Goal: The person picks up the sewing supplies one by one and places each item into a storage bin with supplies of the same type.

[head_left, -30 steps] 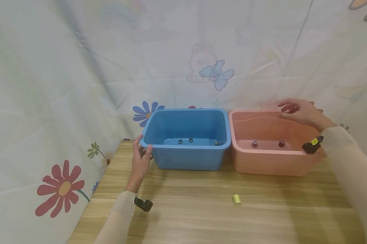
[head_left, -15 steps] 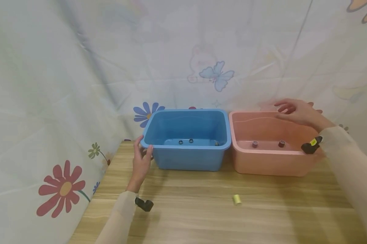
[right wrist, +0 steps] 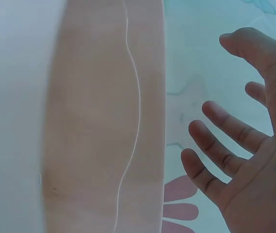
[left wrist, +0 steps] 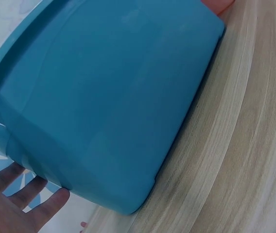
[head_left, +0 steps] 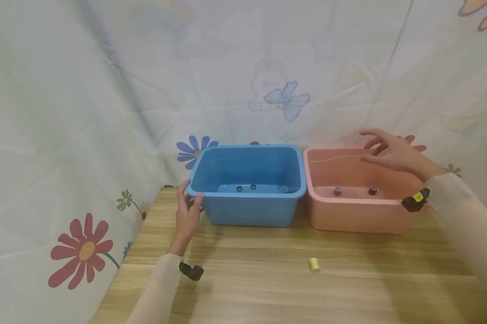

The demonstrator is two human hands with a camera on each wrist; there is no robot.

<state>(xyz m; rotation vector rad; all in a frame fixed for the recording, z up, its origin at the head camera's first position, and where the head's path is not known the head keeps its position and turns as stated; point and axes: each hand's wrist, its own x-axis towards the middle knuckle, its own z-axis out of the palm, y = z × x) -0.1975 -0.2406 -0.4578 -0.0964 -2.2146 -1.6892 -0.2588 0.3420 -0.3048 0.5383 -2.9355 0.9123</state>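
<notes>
My left hand [head_left: 188, 222] holds the front left corner of a blue plastic bin [head_left: 249, 210], thumb at the front and fingers round the side. In the left wrist view its fingertips [left wrist: 60, 195] lie against the bin's wall. Over the back of a pink bin [head_left: 361, 218] hovers my right hand [head_left: 397, 153], its fingers spread and nothing between them. Small dark ring-like pieces [head_left: 253, 186] lie in the blue bin. Inside the pink bin stand two short dark cylinders, one left [head_left: 338, 191] and one right [head_left: 373, 190].
A small yellow cylinder [head_left: 314, 264] lies on the wood-grain table [head_left: 243, 288] in front of the bins. The bins stand side by side, rims close together. Right behind them hangs a patterned white curtain [head_left: 227, 67].
My right hand has shifted slightly left over the pink bin, and its thumb and fingers have spread further apart. The left hand and both bins stay put.
</notes>
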